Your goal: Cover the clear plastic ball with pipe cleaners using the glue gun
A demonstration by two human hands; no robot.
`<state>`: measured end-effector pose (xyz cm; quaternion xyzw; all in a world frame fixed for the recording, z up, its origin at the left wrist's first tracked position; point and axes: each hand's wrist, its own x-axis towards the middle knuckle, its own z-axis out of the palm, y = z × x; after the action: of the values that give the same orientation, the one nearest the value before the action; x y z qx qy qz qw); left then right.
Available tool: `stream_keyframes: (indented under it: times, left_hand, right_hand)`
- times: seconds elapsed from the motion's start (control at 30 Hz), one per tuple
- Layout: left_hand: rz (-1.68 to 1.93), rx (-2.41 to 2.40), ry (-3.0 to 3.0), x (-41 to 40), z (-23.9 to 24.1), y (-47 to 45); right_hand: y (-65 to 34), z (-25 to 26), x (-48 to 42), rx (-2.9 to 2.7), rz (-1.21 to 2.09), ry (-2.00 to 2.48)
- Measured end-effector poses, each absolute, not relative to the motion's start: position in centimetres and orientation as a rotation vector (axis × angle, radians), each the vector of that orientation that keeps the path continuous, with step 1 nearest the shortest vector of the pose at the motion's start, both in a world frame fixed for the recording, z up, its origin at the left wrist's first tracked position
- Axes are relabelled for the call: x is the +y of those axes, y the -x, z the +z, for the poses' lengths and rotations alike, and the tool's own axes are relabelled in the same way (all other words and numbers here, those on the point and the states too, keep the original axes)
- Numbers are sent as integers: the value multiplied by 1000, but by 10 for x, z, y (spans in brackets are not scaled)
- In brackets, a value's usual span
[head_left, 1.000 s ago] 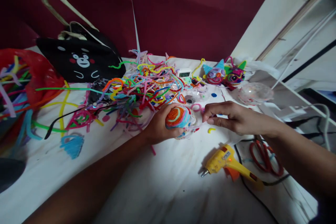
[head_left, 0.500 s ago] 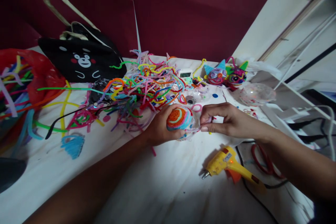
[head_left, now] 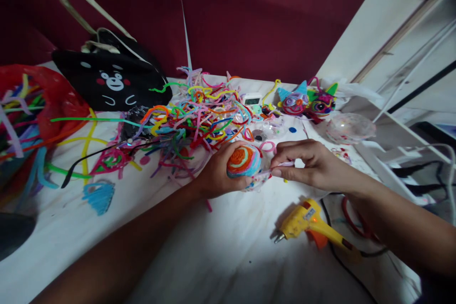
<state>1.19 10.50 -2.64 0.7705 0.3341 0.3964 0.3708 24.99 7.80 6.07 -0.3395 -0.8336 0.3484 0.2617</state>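
Observation:
My left hand is wrapped round a ball covered in coiled pipe cleaners, orange at its middle with blue and white rings, held just above the white table. My right hand pinches a pale pink pipe cleaner whose other end runs to the right side of the ball. A yellow glue gun with an orange trigger lies on the table below my right wrist.
A tangled heap of coloured pipe cleaners lies behind the ball. Two finished pipe-cleaner heads and a clear half-sphere stand at the back right, a black bear-face bag at back left, a red bag at left, red scissors right.
My right hand has drawn in leftward to the ball and now pinches the pale pink pipe cleaner against it. The left hand and ball have barely moved.

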Motion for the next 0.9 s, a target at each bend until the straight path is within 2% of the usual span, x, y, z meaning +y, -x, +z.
stream_keyframes:
  times: [0.57,0.9]
  left_hand:
    - [911,869,-1914,99,-17,-10]
    - [925,868,-1890,97,-14,-12]
  right_hand:
    - [-237,37,74,-2070,704,902]
    - [-232,28,73,-1979,673,895]
